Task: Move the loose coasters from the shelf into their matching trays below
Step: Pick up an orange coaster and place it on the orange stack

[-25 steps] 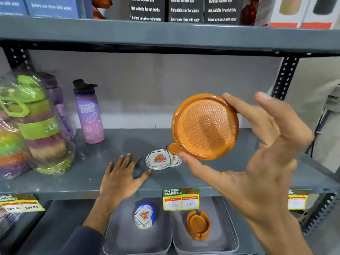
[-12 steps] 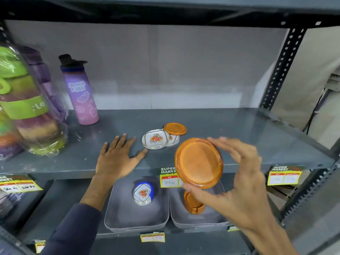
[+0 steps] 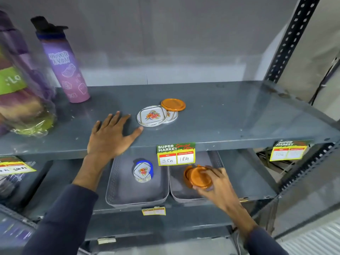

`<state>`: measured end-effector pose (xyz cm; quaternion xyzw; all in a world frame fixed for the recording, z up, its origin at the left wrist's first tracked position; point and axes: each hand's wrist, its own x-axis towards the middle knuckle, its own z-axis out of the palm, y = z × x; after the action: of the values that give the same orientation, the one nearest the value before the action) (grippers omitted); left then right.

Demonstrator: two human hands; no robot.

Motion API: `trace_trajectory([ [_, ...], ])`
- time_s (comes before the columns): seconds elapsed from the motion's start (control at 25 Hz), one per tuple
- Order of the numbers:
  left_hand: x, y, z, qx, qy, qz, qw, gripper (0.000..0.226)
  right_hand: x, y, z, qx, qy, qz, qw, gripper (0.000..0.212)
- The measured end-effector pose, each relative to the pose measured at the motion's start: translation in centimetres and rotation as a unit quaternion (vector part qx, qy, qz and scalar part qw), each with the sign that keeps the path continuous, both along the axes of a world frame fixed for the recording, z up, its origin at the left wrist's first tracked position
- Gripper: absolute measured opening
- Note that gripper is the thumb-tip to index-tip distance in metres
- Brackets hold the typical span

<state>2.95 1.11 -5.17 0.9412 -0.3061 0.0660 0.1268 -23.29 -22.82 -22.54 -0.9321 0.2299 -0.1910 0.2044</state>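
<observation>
My right hand [image 3: 217, 184] holds a round orange coaster [image 3: 199, 178] low inside the right grey tray [image 3: 179, 195], against the orange coaster holder [image 3: 187, 173] standing there. My left hand [image 3: 110, 135] lies flat and open on the grey shelf [image 3: 230, 116], just left of the loose coasters. On the shelf sit two white floral coasters [image 3: 151, 115], overlapping, with another orange coaster [image 3: 173, 104] behind them. The left grey tray [image 3: 127, 196] holds a blue holder with white floral coasters [image 3: 143, 171].
A purple water bottle [image 3: 64, 67] stands at the shelf's back left, beside wrapped coloured bottles [image 3: 20, 92]. A supermarket price tag [image 3: 175, 153] hangs on the shelf edge above the trays, partly hiding them. A perforated upright [image 3: 287, 43] bounds the right side.
My right hand has carried the orange coaster down from in front of the shelf into the right tray. The view tilted downward. My left hand stayed flat on the shelf.
</observation>
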Motion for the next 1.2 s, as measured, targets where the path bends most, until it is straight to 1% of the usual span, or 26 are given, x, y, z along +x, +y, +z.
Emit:
trace_trajectory([
  [0.04,0.0,0.0,0.0,-0.003,-0.003,0.000,1.000,0.083,1.1,-1.0,-1.1,0.005,0.021,-0.009,1.000,0.072],
  [0.16,0.1,0.0,0.0,-0.009,-0.010,0.002,1.000,0.081,3.6,-2.2,-2.8,0.085,0.103,-0.033,0.990,0.075],
  [0.24,0.1,0.0,0.0,-0.013,-0.009,0.003,1.000,0.081,4.6,-2.6,-4.2,0.134,0.133,-0.044,0.981,0.073],
  [0.32,0.1,0.0,0.0,-0.013,-0.012,0.005,1.000,0.080,5.0,-3.0,-5.3,0.136,0.144,-0.039,0.979,0.075],
  [0.44,0.1,-0.1,0.0,-0.014,-0.019,0.007,1.000,0.078,5.2,-3.2,-6.6,0.137,0.136,-0.027,0.981,0.077],
  [0.52,0.1,-0.1,0.1,-0.014,-0.023,0.007,1.000,0.078,5.4,-3.5,-7.6,0.133,0.140,-0.030,0.981,0.070],
  [0.6,0.1,-0.1,0.1,-0.012,-0.024,0.006,1.000,0.078,5.5,-3.7,-8.3,0.134,0.140,-0.033,0.980,0.058],
  [0.68,0.1,-0.1,0.0,-0.010,-0.025,0.006,1.000,0.078,5.4,-3.7,-8.6,0.134,0.143,-0.033,0.980,0.055],
  [0.76,0.1,-0.1,0.0,-0.011,-0.023,0.007,1.000,0.079,5.3,-3.8,-8.8,0.139,0.140,-0.037,0.980,0.065],
  [0.92,-0.1,-0.2,0.1,-0.006,-0.018,0.011,1.000,0.080,5.6,-4.0,-10.0,0.171,0.129,-0.047,0.976,0.097],
  [0.96,-0.1,-0.2,0.1,-0.005,-0.016,0.012,1.000,0.080,5.6,-4.0,-10.3,0.178,0.129,-0.047,0.975,0.099],
  [1.08,-0.1,-0.2,0.1,-0.007,-0.015,0.011,1.000,0.080,6.0,-4.6,-11.2,0.208,0.094,-0.035,0.973,0.087],
  [1.12,-0.2,-0.2,0.1,-0.008,-0.015,0.010,1.000,0.080,6.1,-4.7,-11.4,0.185,0.099,-0.036,0.977,0.087],
  [1.2,-0.2,-0.2,0.2,-0.011,-0.014,0.010,1.000,0.079,6.3,-4.9,-11.5,0.109,0.128,-0.030,0.985,0.088],
])
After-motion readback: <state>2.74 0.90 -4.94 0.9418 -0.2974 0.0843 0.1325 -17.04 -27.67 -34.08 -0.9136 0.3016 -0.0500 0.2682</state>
